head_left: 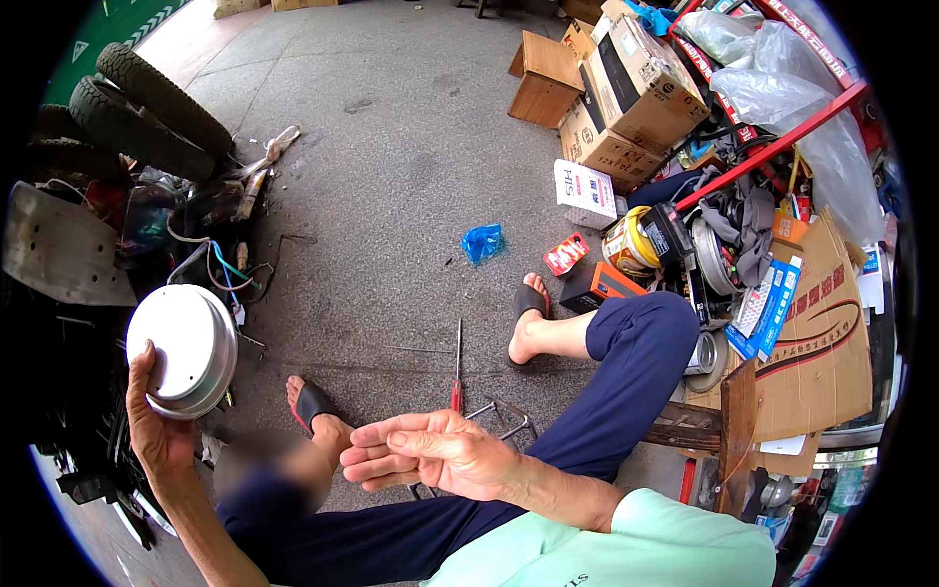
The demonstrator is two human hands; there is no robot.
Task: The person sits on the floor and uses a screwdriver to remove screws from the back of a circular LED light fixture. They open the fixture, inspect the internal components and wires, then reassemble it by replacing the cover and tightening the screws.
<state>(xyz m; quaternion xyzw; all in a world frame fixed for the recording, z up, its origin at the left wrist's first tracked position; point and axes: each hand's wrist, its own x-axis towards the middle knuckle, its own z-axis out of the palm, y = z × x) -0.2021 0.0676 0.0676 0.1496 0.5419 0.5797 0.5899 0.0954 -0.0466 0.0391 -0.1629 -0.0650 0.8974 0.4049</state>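
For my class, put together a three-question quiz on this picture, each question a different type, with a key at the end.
1. Which hand holds the round silver metal part?
2. True or false: the right hand is clenched in a fist.
3. Choose one. The crumpled plastic on the floor is: A) red, B) blue, C) yellow.

Key:
1. The left hand.
2. False; it is open.
3. B.

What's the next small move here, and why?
Probably bring the right hand across to steady the silver round part: only the left hand supports it, thumb on its face near the lower edge, while the right is open, apparently empty and well apart from it.
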